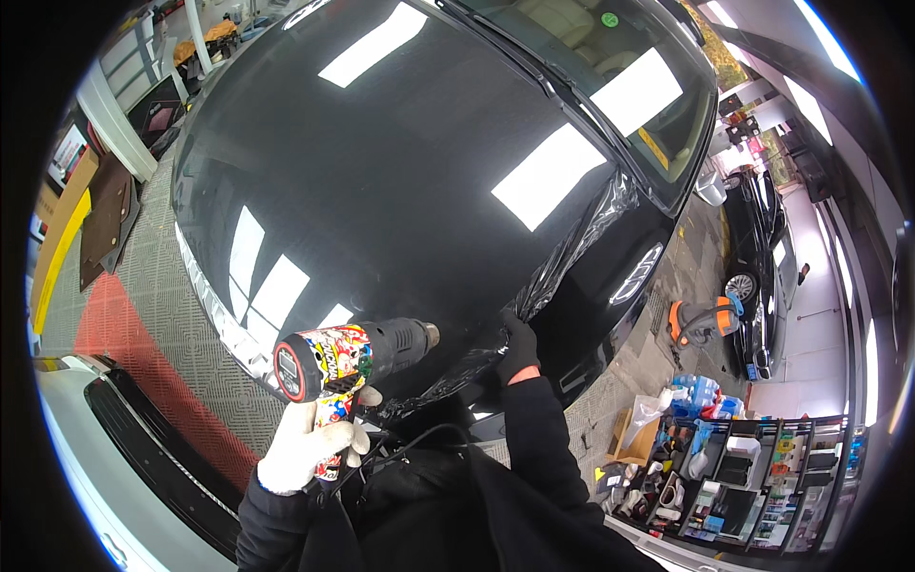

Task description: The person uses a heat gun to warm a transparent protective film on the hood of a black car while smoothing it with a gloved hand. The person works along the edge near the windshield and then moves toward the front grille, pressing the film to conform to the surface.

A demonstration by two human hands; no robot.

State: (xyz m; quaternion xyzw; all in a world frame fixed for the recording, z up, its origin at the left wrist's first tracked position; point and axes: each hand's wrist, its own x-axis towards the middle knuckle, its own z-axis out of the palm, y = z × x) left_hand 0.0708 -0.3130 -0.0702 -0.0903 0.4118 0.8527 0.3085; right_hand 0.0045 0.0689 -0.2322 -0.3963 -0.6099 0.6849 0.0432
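Observation:
My left hand [310, 443], in a white knit glove, grips the handle of a heat gun [396, 345] covered in colourful stickers. The gun's metal nozzle points right, above the dark glossy hood [400, 191] of a car. In a black glove, my right hand [518, 345] is closed on the bunched edge of a dark, shiny plastic film [572, 250]. This crumpled edge runs along the hood's near side, from the windshield [658, 105] to close by my body. My right fingertips are partly hidden in the folds.
A white car [81, 458] stands close on the left. To the right are an orange and grey vacuum cleaner [703, 322], a black car [758, 276] and a cardboard box [634, 439]. Crowded shelves [762, 486] fill the lower right. A black cable [429, 431] passes before my body.

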